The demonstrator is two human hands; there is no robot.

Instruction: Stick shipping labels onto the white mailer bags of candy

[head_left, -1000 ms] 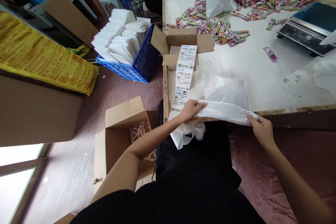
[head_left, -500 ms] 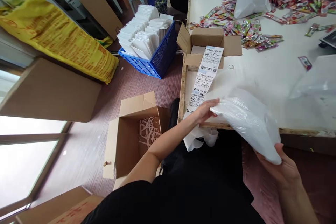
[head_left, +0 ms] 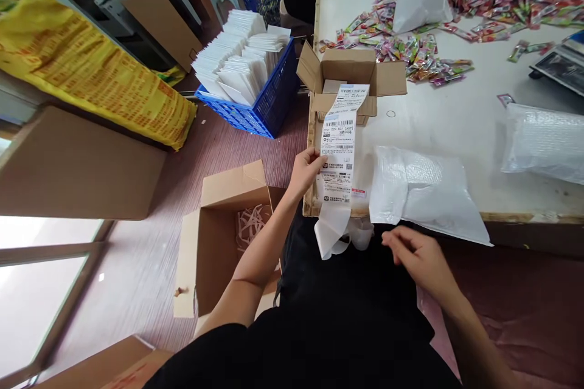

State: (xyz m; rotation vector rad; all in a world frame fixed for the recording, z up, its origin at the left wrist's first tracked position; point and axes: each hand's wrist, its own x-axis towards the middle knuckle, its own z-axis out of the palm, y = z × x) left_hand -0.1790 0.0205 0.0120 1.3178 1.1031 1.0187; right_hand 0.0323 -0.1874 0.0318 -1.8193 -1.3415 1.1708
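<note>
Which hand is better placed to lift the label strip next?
Probably the left hand: its thumb is on the edge of the label strip. The right hand is farther off, beside the nearer white package.

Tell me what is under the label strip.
The label strip crosses the front flap of the small carton and the white tabletop. Both show beside it; whatever else it covers is hidden.
</note>
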